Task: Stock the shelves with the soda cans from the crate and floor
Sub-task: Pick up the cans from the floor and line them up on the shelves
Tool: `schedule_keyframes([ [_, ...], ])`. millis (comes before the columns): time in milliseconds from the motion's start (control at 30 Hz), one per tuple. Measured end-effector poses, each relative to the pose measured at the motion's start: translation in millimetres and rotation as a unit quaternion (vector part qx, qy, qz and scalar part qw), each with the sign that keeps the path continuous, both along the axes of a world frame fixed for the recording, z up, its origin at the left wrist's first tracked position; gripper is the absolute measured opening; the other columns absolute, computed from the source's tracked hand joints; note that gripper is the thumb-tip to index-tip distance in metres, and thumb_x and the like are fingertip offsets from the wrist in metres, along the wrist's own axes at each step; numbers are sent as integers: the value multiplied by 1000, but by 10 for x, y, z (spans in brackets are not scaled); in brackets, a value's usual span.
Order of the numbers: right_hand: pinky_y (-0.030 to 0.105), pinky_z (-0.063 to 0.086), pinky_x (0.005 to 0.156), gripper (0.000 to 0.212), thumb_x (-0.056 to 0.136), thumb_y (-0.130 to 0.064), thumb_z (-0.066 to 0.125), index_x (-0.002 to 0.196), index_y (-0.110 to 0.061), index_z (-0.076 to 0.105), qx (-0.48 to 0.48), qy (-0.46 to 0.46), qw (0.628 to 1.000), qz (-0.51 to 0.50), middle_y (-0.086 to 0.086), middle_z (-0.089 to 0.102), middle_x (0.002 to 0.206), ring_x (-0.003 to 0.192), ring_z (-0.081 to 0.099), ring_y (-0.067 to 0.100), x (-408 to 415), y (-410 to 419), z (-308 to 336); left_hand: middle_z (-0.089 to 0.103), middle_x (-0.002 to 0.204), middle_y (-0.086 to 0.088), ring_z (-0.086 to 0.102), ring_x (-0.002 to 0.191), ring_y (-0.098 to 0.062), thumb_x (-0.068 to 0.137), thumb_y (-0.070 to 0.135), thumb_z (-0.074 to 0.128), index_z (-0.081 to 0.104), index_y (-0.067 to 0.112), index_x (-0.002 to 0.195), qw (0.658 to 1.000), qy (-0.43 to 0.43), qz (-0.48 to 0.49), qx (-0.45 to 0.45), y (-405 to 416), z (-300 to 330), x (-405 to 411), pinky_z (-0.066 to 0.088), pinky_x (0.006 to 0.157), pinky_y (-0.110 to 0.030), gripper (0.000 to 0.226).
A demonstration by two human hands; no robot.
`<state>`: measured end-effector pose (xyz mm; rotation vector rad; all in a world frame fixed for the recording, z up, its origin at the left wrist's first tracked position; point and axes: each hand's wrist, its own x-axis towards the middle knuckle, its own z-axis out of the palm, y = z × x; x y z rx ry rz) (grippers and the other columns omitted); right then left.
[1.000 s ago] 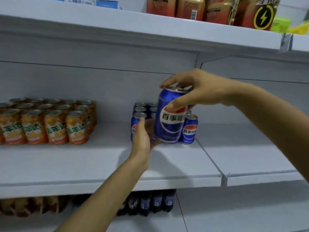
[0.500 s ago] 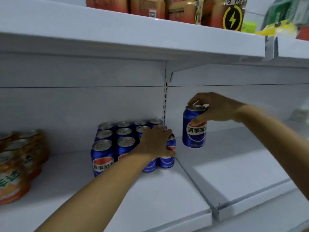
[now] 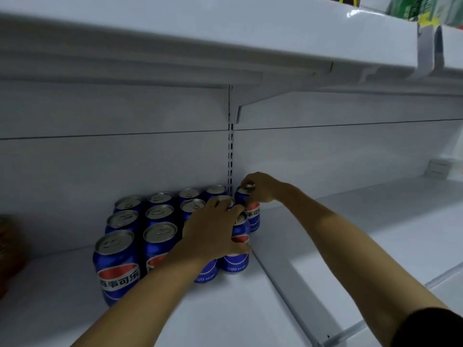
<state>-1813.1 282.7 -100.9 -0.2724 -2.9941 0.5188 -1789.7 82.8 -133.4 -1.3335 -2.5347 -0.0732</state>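
Starting at nine o'clock, a blurred orange-red shape (image 3: 10, 249) sits at the frame's left edge on the white metal shelf (image 3: 225, 316); I cannot tell what it is. Toward the centre stands the block of blue aluminium soda cans with red-and-white logos (image 3: 140, 221), packed in touching rows that run back to the white rear panel (image 3: 112, 159). Its nearest member, the front-left blue can (image 3: 115, 266), stands upright at about seven o'clock from the middle of the view, logo facing me.

My left hand (image 3: 213, 234) reaches in from six o'clock and lies over the right-hand side of the block, fingers curled across the silver tops and thumb pressed against the front-right blue can (image 3: 237, 249), so I am gripping that can from above. The can stands upright on the shelf, at the shelf's right edge.

Just behind it, toward twelve o'clock, my right hand (image 3: 263, 187) comes in from four o'clock and pinches the rim of another blue soda can (image 3: 251, 214) with curled fingertips. This can is upright, at the right-hand end of the block, close to the slotted upright rail (image 3: 230, 151); whether its base rests on the shelf I cannot tell, since the front can hides it.

Farther right, at three o'clock, lies the neighbouring white shelf panel (image 3: 375, 234). Overhead at twelve o'clock runs the white upper shelf (image 3: 225, 33), with green and yellow packaging (image 3: 423, 8) at one o'clock.
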Motion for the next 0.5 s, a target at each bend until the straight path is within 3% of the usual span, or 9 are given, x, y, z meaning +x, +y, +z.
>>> schedule_keyframes([
  [233, 30, 45, 88, 67, 76, -19, 79, 132, -5, 46, -52, 41, 998, 8, 14, 48, 132, 117, 50, 27, -252, 40, -115, 23, 156, 2, 21, 142, -21, 76, 73, 53, 4, 21, 152, 1000, 3, 23, 4, 12, 24, 43, 38, 103, -34, 104],
  [333, 28, 44, 81, 82, 70, -19, 84, 133, -4, 34, -121, 87, 989, -6, 17, 47, 130, 111, 51, 27, -178, 92, -237, 23, 156, 2, 21, 142, -20, 76, 72, 54, 4, 21, 152, 1000, -5, 24, 6, 3, 32, 57, 37, 104, -35, 105],
  [433, 26, 42, 75, 75, 72, -21, 83, 128, -3, 37, -128, 118, 985, -19, 17, 53, 123, 99, 54, 24, -113, 118, -375, 23, 156, 3, 20, 142, -19, 76, 72, 56, 6, 21, 152, 1000, -8, 26, 6, 4, 34, 77, 36, 104, -34, 104],
  [500, 28, 44, 78, 74, 73, -21, 82, 130, -4, 38, -139, 125, 982, -17, 18, 55, 124, 105, 56, 28, -107, 123, -415, 23, 156, 2, 20, 142, -19, 76, 72, 55, 8, 21, 152, 1000, -8, 29, 1, 6, 36, 74, 36, 104, -35, 103],
])
